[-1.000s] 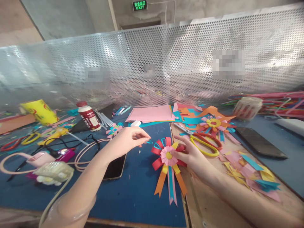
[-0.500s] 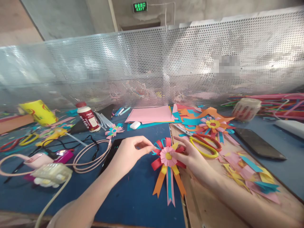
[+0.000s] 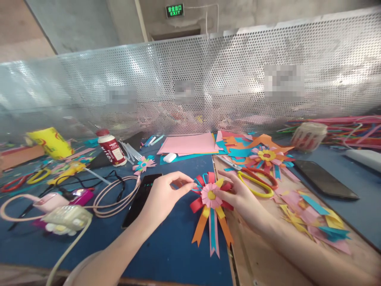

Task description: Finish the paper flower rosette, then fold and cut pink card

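Observation:
A paper rosette with red and blue loops, a pink centre and orange, pink and blue tails lies on the blue mat. My left hand pinches a blue loop at the rosette's upper left edge with thumb and forefinger. My right hand rests its fingers on the rosette's right side, pressing it down on the mat.
A black phone lies left of my left hand, beside pink cable coils. Red-and-yellow scissors, a second rosette and paper scraps lie right. A bottle, pink paper and a perforated metal screen stand behind.
My left hand has moved right from above the phone to the rosette's upper left edge and pinched a blue loop. My right hand stays on the rosette.

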A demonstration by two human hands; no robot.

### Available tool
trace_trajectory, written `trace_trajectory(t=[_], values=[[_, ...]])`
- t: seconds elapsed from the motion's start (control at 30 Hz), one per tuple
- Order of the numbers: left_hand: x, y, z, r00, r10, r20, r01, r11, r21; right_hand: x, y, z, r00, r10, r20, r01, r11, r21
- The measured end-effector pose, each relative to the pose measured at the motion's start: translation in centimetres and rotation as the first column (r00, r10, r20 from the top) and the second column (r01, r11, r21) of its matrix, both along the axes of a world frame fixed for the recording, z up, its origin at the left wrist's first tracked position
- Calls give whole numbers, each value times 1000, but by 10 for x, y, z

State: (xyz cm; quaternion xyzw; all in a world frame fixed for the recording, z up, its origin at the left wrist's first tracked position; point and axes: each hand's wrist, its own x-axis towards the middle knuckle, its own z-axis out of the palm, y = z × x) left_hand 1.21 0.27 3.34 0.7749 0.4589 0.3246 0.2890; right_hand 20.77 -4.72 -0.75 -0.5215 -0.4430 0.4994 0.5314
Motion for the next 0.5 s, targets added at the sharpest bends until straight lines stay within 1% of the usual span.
trace_trajectory(t=[0.23,0.37,0.5], values=[[3,-5,-2,996,42,-80,-33,993,109,0,0,1,1000,-6,24,6,1000,7],[4,-6,-5,990,77,-114,-51,975,218,0,1,0,999,-13,42,13,1000,19],[5,-9,-6,985,90,-145,-47,960,278,1,1,-2,999,-4,42,3,1000,28]])
